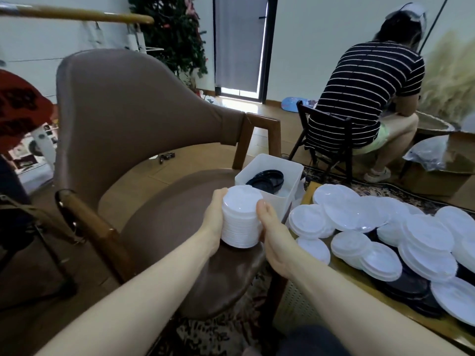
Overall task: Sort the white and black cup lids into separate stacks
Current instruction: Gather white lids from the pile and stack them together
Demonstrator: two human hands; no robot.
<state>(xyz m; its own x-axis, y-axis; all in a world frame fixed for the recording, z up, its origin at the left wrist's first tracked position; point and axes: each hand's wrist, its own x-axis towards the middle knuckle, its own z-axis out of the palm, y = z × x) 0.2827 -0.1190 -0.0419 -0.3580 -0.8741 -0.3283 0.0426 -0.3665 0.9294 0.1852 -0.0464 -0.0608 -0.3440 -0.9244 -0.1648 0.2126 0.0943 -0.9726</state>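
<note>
A tall stack of white cup lids (241, 219) stands upright on the front part of a brown padded chair seat (164, 217), at the middle of the view. Both of the person's bare hands clasp it from the sides. The left hand (215, 219) curls around the stack's left side, its fingers wrapped behind and out of sight. The right hand (273, 236) presses against the right side, with the thumb lying along the upper edge of the stack. Both forearms reach in from the bottom of the view.

Just behind the stack, on the same seat, sits a white plastic bin (272, 185) holding black cup lids (266, 179). To the right, on a low table (341, 274), lies a loose heap of white lids (385, 227), many overlapping, with black lids (408, 287) partly buried beneath them near the front.

The chair has a curved brown backrest (123, 106) and wooden armrests. Beyond it, a second person in a black-and-white striped shirt (365, 91) sits on a dark chair, back turned to the camera. A dark doorway (241, 44) and a green tree-like plant (174, 32) stand against the pale far wall.
</note>
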